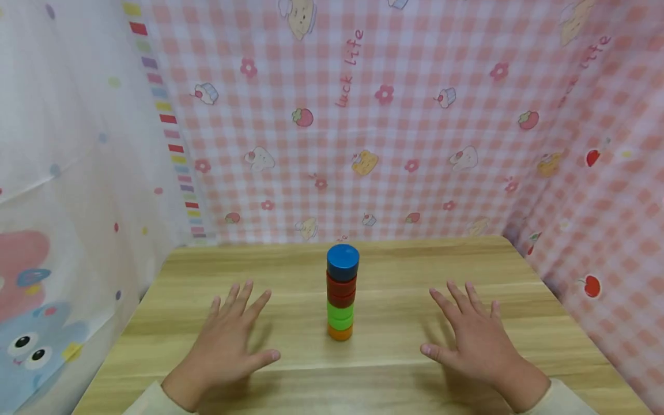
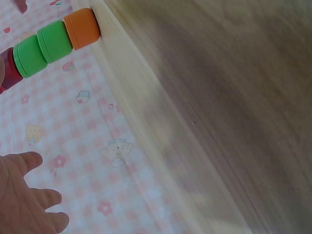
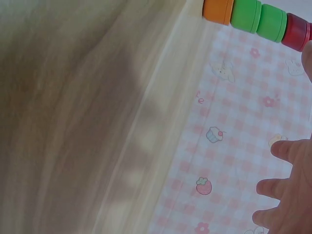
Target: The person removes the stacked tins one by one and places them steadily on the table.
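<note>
A tower of round blocks stands upright on the wooden table, midway between the two hands. From the bottom it shows an orange block (image 1: pixel 340 333), green blocks (image 1: pixel 340 314), red blocks (image 1: pixel 341 291) and a blue block (image 1: pixel 343 263) on top. My left hand (image 1: pixel 223 343) is spread over the table to the left of the tower, palm down, holding nothing. On the tower's right, my right hand (image 1: pixel 474 340) is spread the same way, fingers apart and nothing in it. Both wrist views show the orange block (image 2: pixel 82 28) at the base; the blue top is out of sight there.
The wooden table (image 1: pixel 290 380) has a back edge close to a pink checked curtain (image 1: pixel 332 138). A white curtain (image 1: pixel 93 173) with cartoon prints hangs on the left. Another stretch of checked cloth (image 1: pixel 612 219) runs along the right side.
</note>
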Demonstrator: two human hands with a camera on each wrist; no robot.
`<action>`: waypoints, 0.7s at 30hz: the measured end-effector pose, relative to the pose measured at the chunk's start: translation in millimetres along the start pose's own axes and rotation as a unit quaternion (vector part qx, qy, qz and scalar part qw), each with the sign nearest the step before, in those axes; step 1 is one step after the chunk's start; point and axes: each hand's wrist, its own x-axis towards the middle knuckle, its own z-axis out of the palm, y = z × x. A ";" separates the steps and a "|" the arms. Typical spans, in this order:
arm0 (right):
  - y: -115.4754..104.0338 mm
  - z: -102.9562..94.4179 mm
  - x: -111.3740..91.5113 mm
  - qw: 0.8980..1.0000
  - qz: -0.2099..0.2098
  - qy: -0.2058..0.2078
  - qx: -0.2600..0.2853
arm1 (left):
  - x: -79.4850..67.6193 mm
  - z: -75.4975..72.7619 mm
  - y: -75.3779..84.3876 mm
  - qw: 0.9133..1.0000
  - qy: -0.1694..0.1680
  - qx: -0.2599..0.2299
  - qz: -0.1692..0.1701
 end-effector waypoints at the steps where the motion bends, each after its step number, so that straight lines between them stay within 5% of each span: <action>1: -0.3 0.0 -0.2 1.000 -0.001 0.000 0.001 | -0.4 -0.5 0.1 1.000 -0.001 0.001 0.000; 21: -9.3 5.2 -1.2 0.999 -0.008 0.005 0.040 | -6.4 -1.3 -0.6 0.998 -0.006 -0.062 -0.008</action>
